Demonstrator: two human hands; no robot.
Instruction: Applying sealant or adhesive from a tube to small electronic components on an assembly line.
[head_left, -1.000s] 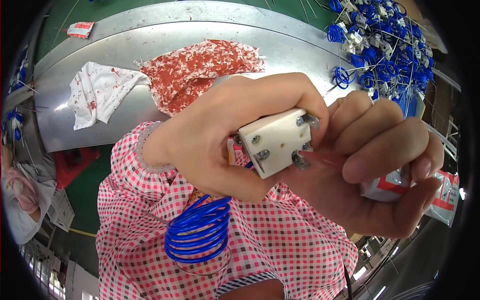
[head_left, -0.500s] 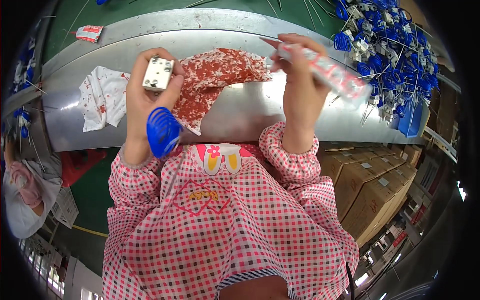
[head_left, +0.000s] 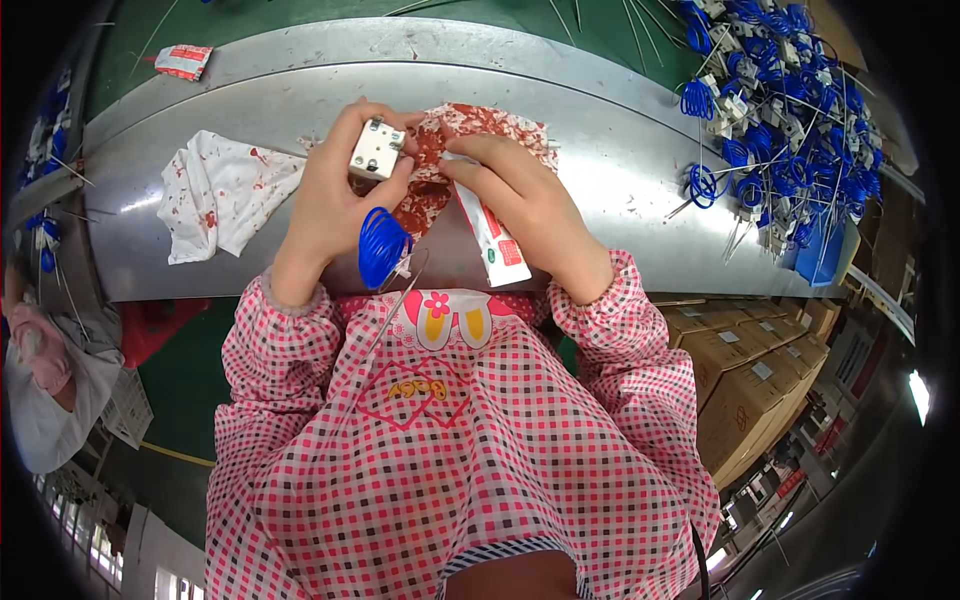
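Note:
My left hand (head_left: 335,190) is closed around a small white block-shaped switch (head_left: 377,150) with metal terminals on its face. From it hangs a coil of blue wire-like tubing (head_left: 383,250) with a thin bare end, in front of my apron. My right hand (head_left: 535,205) grips a white and red squeeze tube (head_left: 493,240); its nozzle end is up near the switch, mostly hidden by the fingers. Behind both hands lies a white cloth heavily stained red-brown (head_left: 500,125), partly covered by them. Left of my left hand lies a lighter-stained white cloth (head_left: 220,195).
A crumpled red and white packet (head_left: 183,62) lies at the far left. Many similar switches with blue coils (head_left: 770,130) are heaped at the right by a blue bin (head_left: 822,258). Cartons (head_left: 755,380) stand below the metal bench (head_left: 640,230). Another person's sleeve (head_left: 40,350) shows at left.
My right hand has come left and down, bringing the tube from the upper right to beside the switch. My left hand has shifted right with the switch and its coil.

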